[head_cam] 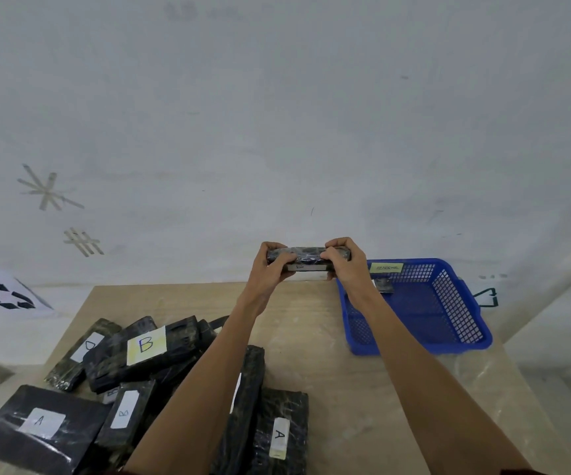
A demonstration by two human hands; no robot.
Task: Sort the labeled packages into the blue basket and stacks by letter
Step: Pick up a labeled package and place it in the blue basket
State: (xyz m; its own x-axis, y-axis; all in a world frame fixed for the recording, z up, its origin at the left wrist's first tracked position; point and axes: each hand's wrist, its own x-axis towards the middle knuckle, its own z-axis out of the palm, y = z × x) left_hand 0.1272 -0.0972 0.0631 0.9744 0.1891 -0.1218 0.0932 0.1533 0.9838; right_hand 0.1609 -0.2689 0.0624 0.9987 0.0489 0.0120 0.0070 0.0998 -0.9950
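Sideways, package point(306, 252) long axis left-right; left hand point(270, 270), right hand point(345, 269) fingers point(340, 243) clamped on ends.

Package pile point(133, 365) near left on table point(328, 337). Mesh basket point(424, 347) far right (small package point(384, 285) inside, far-left corner). Held package point(306, 255) between left hand point(270, 270) and right hand point(344, 265), over far edge, left of basket.
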